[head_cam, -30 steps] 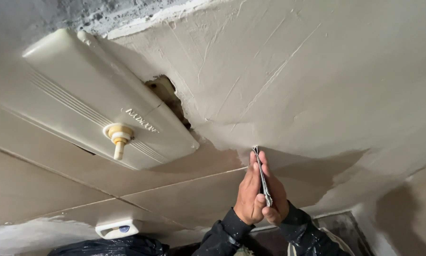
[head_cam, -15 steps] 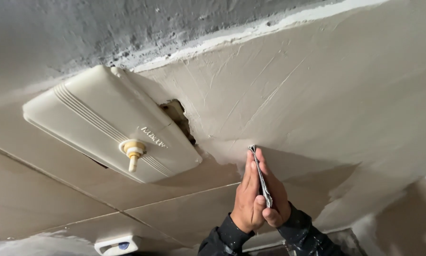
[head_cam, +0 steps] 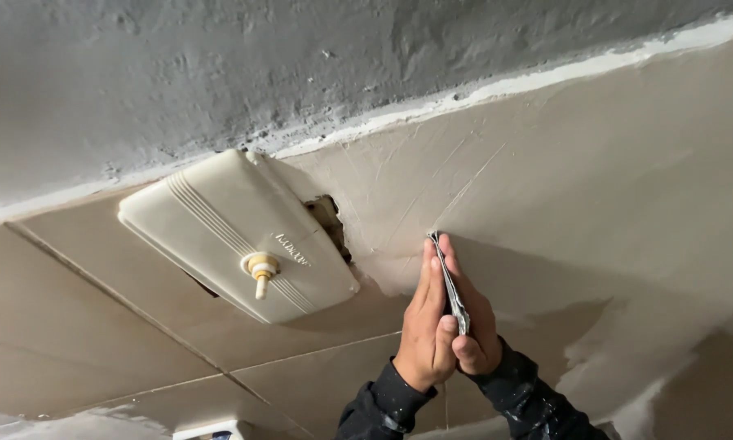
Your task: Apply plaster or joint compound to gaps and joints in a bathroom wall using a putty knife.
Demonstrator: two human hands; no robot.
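Both hands up vs the wall, palms facing each other w/ a thin flat blade (head_cam: 451,281) sandwiched between them. L hand (head_cam: 428,326) on the left side of the blade, fingers straight & pointing up, thumb folded across near the base; R hand (head_cam: 474,326) on the right side, fingers lying along the blade, thumb curled over its lower end. So each grip is closed flat on the blade, not a fist, more a press from both sides. Blade is edge-on to the camera, dark grey, its tip touching the plaster (head_cam: 562,163) just where a scratch line runs up & right. Plaster is beige, smooth, w/ faint trowel marks; darker damp-looking patch (head_cam: 546,301) right of the hands. Left of the hands, near but apart, a cream plastic tank (head_cam: 228,232) fixed to the wall, ribbed lines across it, round knob (head_cam: 261,269) on its front. Rough hole (head_cam: 334,224) in the wall at the tank's right edge. Below the tank, tiles (head_cam: 97,326) w/ thin joints. Above, rough grey ceiling (head_cam: 220,65), white strip (head_cam: 546,77) along the join. Black sleeves (head_cam: 383,403) flecked w/ white.
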